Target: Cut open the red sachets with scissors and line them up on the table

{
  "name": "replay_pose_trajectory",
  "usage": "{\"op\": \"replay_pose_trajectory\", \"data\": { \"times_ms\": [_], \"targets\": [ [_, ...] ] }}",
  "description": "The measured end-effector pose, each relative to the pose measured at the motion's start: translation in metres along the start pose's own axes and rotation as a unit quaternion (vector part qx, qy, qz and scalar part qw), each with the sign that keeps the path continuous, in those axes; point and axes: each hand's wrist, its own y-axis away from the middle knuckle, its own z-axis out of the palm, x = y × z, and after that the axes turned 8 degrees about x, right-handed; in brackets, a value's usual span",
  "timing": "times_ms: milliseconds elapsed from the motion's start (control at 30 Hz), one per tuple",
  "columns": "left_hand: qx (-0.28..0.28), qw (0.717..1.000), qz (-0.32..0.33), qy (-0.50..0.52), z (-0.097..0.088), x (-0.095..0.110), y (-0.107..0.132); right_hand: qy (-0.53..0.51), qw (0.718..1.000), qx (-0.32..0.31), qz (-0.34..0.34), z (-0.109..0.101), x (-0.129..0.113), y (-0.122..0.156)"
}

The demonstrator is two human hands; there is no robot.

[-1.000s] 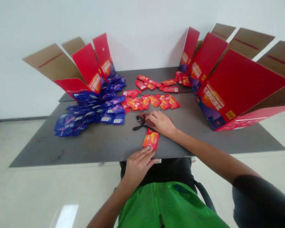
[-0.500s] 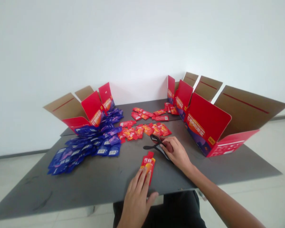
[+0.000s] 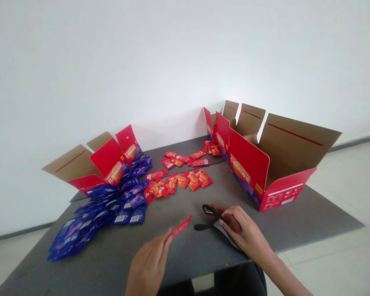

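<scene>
My left hand [image 3: 151, 261] is closed on the lower end of a red sachet [image 3: 181, 226], which is raised above the table and seen almost edge-on. To the right, my right hand [image 3: 242, 228] grips a black looped strap [image 3: 208, 210] with a flat grey part, its fingers curled and the thumb pressing on top. A dark reddish patch shows by those fingertips; I cannot make out what it is. Beyond both hands, a row of red and orange sachets [image 3: 182, 181] lies flat on the grey table [image 3: 185, 255].
Blue sachets [image 3: 95, 213] are heaped at the left, against open red cartons [image 3: 107, 158]. More open red cartons [image 3: 249, 168] line the right side with flaps raised. Further red sachets [image 3: 200, 162] lie at the back, near the white wall [image 3: 172, 61].
The red sachet that lay flat under my left hand is now lifted and turned on edge in its fingers. My right hand still holds the black strap. The camera view has shifted.
</scene>
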Motion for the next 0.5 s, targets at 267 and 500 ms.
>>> {"op": "replay_pose_trajectory", "data": {
  "times_ms": [267,500],
  "targets": [
    [0.062,0.799,-0.465,0.377,0.122,-0.043,-0.165,-0.008,1.000,0.017,0.000,-0.006,0.001,0.012],
    [0.072,0.646,-0.574,0.498,0.273,-0.030,-0.236,0.001,0.999,0.027,-0.028,0.000,0.011,0.012]
  ]
}}
